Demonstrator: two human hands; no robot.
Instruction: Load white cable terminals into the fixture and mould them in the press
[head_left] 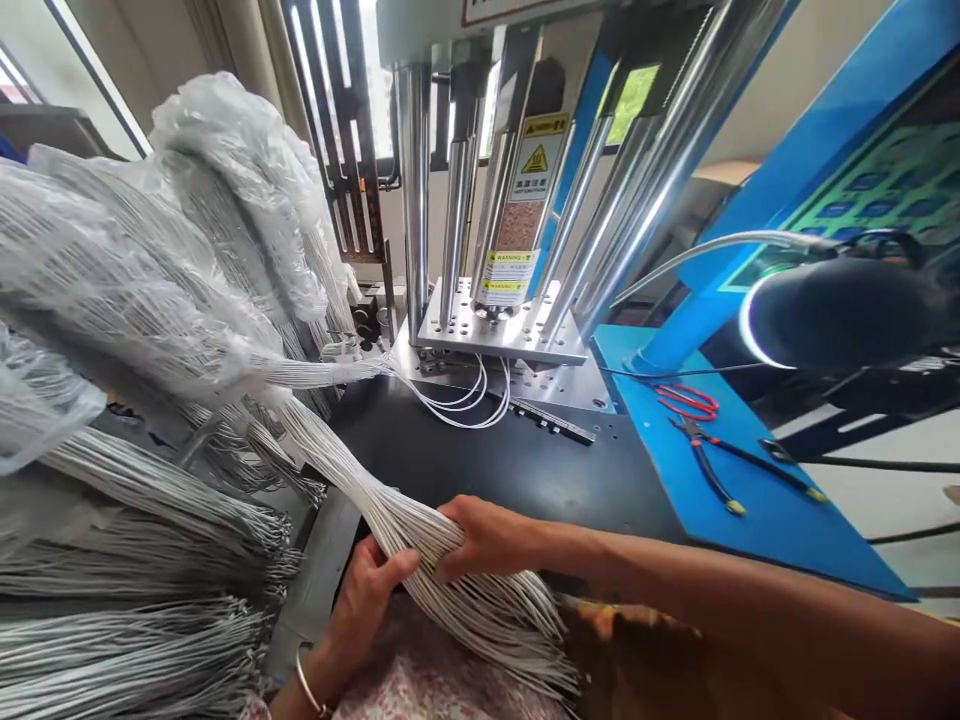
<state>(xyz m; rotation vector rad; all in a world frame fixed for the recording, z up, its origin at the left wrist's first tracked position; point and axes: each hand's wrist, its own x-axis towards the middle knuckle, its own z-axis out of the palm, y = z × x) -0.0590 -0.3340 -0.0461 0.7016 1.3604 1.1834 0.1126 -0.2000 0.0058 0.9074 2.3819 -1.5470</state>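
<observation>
A thick bundle of thin white wires [352,475] runs from the upper left down to the lap, its loose ends fanned out at the lower right. My left hand [367,590], with a bangle on its wrist, is closed round the bundle from the left, thumb on top. Just to the right, my right hand [484,540] grips the same wires from above. Beyond both hands, a few white wires [480,420] curve out from under the metal plate of the press [502,345]. A slim metal bar [555,420] lies on the black table [525,470] in front of it.
Wire bundles in clear plastic [247,180] fill the left side, with more wire ends [225,640] below. On a blue board [795,540] at the right lie pliers [705,460] and a red-handled tool [686,402]. A dark round lamp [840,315] hangs above it.
</observation>
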